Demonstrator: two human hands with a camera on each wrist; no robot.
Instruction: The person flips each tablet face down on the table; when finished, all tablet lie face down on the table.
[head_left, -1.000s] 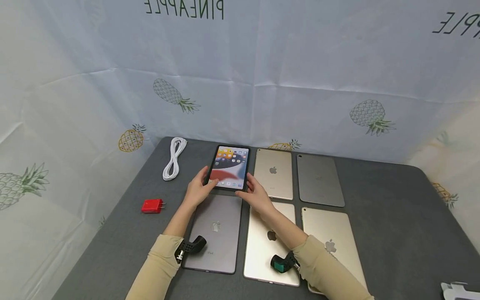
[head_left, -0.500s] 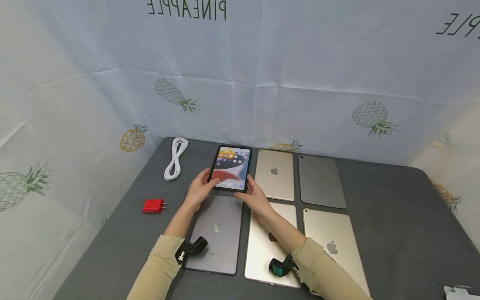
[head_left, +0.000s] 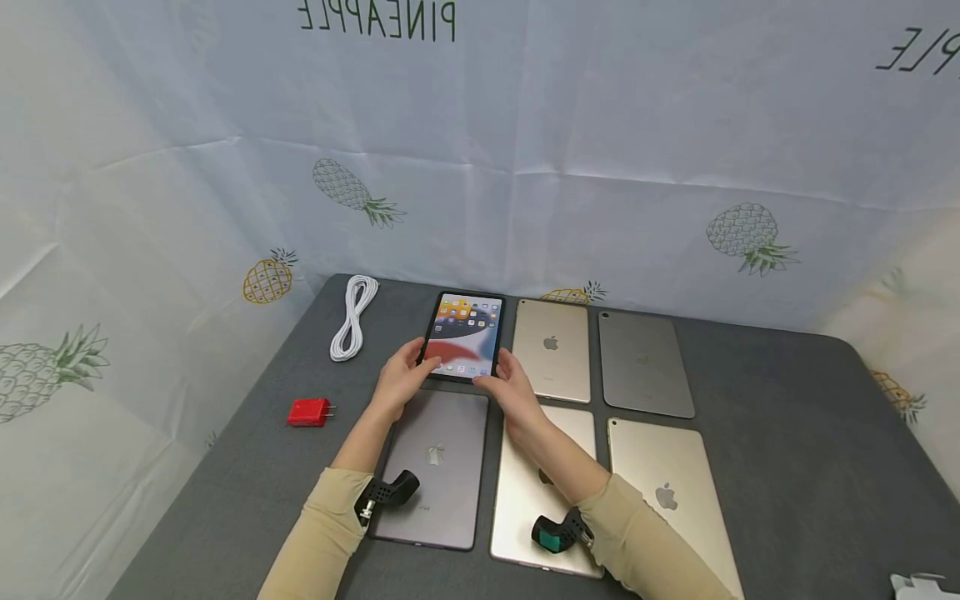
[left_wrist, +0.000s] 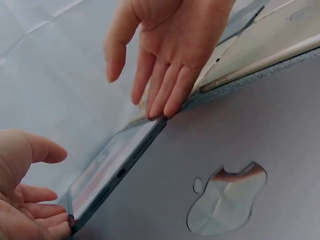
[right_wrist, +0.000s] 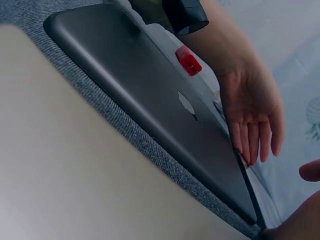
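While a creased pineapple-print sheet (head_left: 600,167) is hanging behind the grey fabric surface (head_left: 787,467), the left hand (head_left: 397,385) and right hand (head_left: 512,392) are touching a glossy lit tablet (head_left: 465,335) with straight fingers, gripping nothing.

The tablet (head_left: 465,336) is small, dark-framed and face up, its screen lit with rows of app icons over a red, grey and orange wallpaper. It lies flat at the far left of the back row on the counter (head_left: 787,467), its long side running away from the person. The left hand (head_left: 401,379) touches its near left corner with straight fingers; the right hand (head_left: 510,392) touches its near right corner the same way. From the left wrist view the tablet (left_wrist: 117,170) shows a thin dark edge with a port and speaker holes, resting on the counter surface.
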